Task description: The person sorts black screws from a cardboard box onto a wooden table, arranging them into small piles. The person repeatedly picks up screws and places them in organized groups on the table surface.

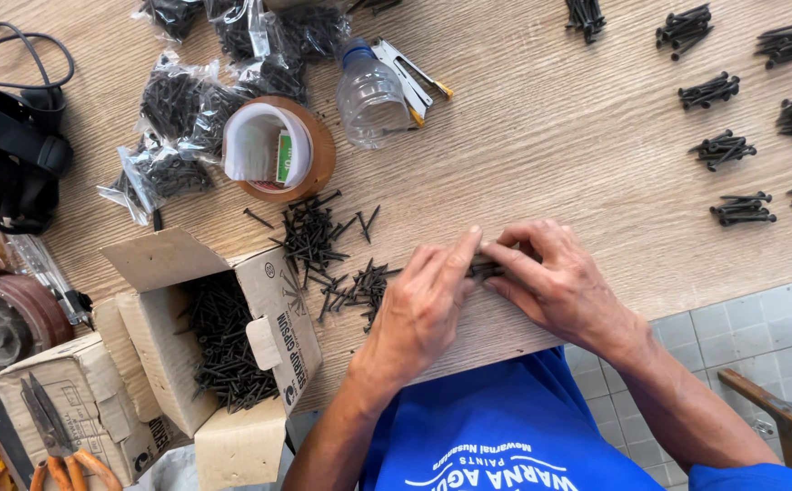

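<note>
1. Head view: both hands meet at the near edge of the wooden surface [541,127]. The left hand [423,305] and right hand [555,277] have fingers closed together on a small bundle of black screws [485,268] between them.
2. Just left of the hands lies a loose pile of screws [323,250]. Further left is an open box [223,341] full of screws.
3. Behind the pile stand a tape roll [309,177] and a bottle [370,95].
4. Far right, small screw bundles [721,150] lie in rows, well apart from the hands.
</note>
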